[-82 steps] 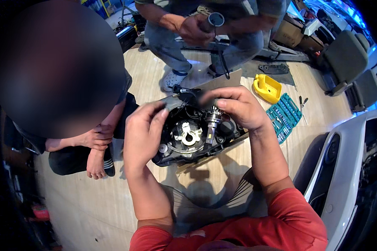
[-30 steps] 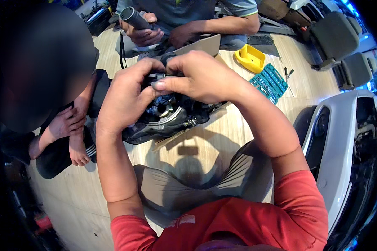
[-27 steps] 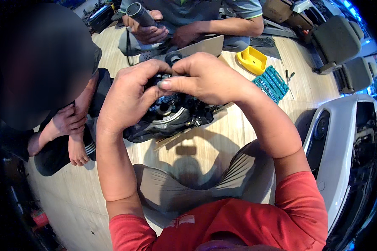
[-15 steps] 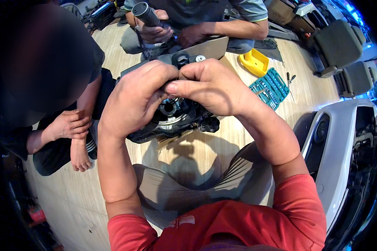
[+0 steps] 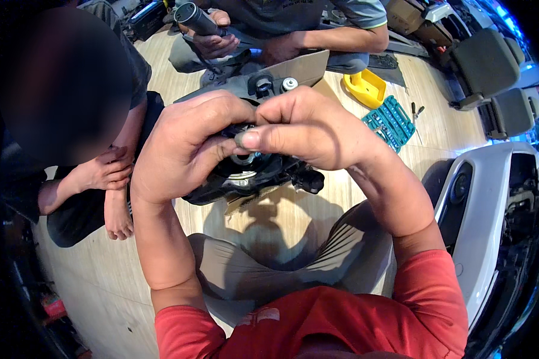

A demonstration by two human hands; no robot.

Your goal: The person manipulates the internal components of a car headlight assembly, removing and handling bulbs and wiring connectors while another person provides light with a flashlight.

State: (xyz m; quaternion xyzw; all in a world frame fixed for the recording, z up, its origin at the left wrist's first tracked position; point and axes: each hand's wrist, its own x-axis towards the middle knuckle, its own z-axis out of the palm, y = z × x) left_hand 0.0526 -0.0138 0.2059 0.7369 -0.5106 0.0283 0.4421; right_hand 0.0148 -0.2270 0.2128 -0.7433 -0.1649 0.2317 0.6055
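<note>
Hands, left (image 5: 182, 143) and right (image 5: 314, 131), curl together, partly closed, over the black housing (image 5: 274, 172) (whether gripping anything, I cannot tell).

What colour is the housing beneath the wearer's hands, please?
The housing is mostly black, seen best in the head view.

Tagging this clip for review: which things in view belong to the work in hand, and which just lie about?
In the work:
left hand
right hand
black housing beneath them
cardboard by the housing

Apparently lying about:
yellow container
open teal tool case
grey seats
white bumper
</note>
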